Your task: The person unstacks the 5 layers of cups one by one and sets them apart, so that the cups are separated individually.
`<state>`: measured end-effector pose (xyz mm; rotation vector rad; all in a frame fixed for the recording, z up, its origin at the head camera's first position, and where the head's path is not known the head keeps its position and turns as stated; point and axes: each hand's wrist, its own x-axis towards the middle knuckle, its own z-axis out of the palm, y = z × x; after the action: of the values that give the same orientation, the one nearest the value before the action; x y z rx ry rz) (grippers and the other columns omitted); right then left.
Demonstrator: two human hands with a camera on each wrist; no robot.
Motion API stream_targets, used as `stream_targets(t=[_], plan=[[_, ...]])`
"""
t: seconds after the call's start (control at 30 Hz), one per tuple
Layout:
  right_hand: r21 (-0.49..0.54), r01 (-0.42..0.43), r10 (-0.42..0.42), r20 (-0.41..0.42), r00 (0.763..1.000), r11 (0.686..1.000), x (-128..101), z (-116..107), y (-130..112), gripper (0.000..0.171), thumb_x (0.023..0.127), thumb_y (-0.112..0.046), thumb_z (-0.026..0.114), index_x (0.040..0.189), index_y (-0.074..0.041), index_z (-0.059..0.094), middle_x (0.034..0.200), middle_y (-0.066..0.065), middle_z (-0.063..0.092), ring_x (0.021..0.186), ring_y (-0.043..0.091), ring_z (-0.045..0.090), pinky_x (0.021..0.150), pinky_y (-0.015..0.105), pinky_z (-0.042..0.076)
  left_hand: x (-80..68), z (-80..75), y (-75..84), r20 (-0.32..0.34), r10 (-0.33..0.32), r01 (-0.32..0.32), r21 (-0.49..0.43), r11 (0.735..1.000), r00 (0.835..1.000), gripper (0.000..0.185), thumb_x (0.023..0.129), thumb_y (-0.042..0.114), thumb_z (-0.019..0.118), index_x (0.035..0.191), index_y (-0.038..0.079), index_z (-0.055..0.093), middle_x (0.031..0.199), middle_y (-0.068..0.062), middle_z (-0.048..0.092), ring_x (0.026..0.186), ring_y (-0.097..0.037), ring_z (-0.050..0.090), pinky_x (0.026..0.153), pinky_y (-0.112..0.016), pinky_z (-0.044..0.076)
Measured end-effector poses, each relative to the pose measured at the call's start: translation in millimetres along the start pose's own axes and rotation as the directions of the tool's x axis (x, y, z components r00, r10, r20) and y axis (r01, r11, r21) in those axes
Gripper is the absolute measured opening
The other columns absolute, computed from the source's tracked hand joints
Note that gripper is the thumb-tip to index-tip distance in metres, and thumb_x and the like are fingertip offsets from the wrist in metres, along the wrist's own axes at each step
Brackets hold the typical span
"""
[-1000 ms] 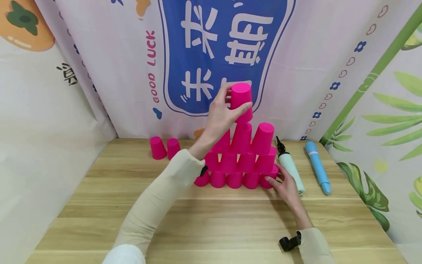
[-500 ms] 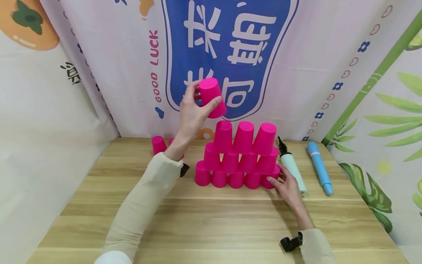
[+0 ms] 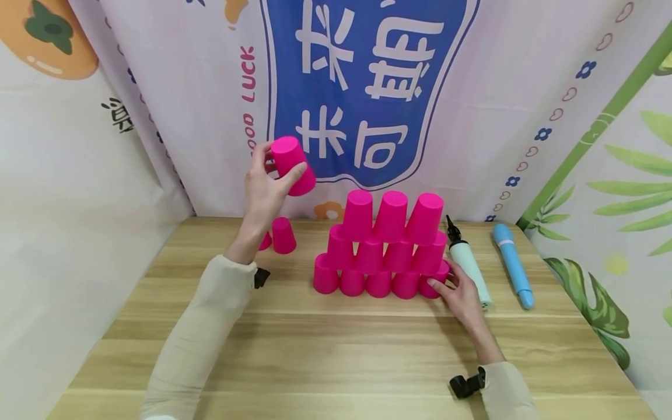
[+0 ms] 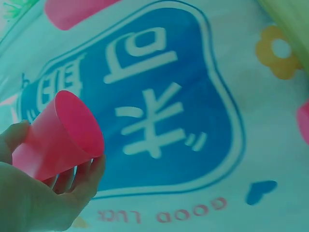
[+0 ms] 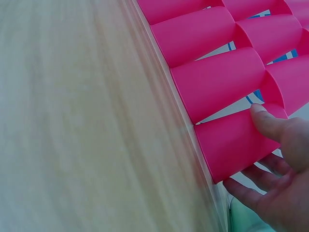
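My left hand (image 3: 264, 186) grips a pink plastic cup (image 3: 293, 166) in the air, left of the stack and above the table. The cup is upside down and tilted; its open mouth (image 4: 82, 123) shows in the left wrist view. Three tiers of upside-down pink cups (image 3: 369, 256) make up the stack, with three cups in the top tier (image 3: 394, 217). At the bottom right corner, my right hand (image 3: 462, 294) holds the end cup (image 5: 239, 142), thumb on its near side and fingers around its outer side.
Two more pink cups (image 3: 284, 235) stand at the back left, one partly hidden by the left arm. Right of the stack lie a pale green hand pump (image 3: 469, 271) and a blue stick-shaped object (image 3: 513, 265). A printed cloth (image 3: 210, 116) hangs behind the wooden table (image 3: 341, 361).
My left hand has carried its cup leftward, from above the stack's top tier to over the two cups at the back left. My right hand keeps its place at the end cup.
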<state>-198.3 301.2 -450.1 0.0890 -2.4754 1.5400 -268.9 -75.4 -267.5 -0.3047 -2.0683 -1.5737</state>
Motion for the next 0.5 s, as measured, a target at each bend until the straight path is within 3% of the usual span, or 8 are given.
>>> stream_targets(t=[0.13, 0.37, 0.5], plan=[[-0.024, -0.005, 0.005, -0.007, 1.0, 1.0, 5, 0, 18, 0.065, 0.089, -0.015, 0.07, 0.145, -0.002, 0.039, 0.135, 0.023, 0.049, 0.119, 0.041, 0.053, 0.096, 0.045, 0.047, -9.3, -8.0, -20.5, 0.006, -0.067, 0.067, 0.03, 0.997, 0.998, 0.064, 0.085, 0.029, 0.074, 0.137, 0.009, 0.042, 0.127, -0.009, 0.053, 0.112, -0.023, 0.051, 0.092, -0.039, 0.05], [-0.034, 0.004, -0.005, -0.004, 1.0, 0.999, 8, -2, 23, 0.067, 0.09, -0.021, 0.069, 0.146, -0.005, 0.037, 0.137, 0.021, 0.048, 0.121, 0.04, 0.052, 0.097, 0.044, 0.046, -36.3, -22.3, -75.5, -0.005, -0.168, 0.168, 0.083, 0.982, 0.986, 0.064, 0.085, 0.026, 0.073, 0.134, 0.002, 0.041, 0.125, -0.016, 0.052, 0.111, -0.03, 0.052, 0.092, -0.045, 0.048], [-0.032, -0.01, 0.01, 0.01, 1.0, 0.999, 6, 0, 24, 0.068, 0.09, -0.022, 0.069, 0.147, -0.006, 0.036, 0.138, 0.021, 0.047, 0.121, 0.04, 0.051, 0.097, 0.044, 0.046, -54.0, -30.8, -107.7, 0.018, -0.258, 0.253, 0.145, 0.957, 0.966, 0.062, 0.086, 0.02, 0.072, 0.134, -0.002, 0.039, 0.124, -0.022, 0.053, 0.111, -0.035, 0.053, 0.094, -0.048, 0.047]])
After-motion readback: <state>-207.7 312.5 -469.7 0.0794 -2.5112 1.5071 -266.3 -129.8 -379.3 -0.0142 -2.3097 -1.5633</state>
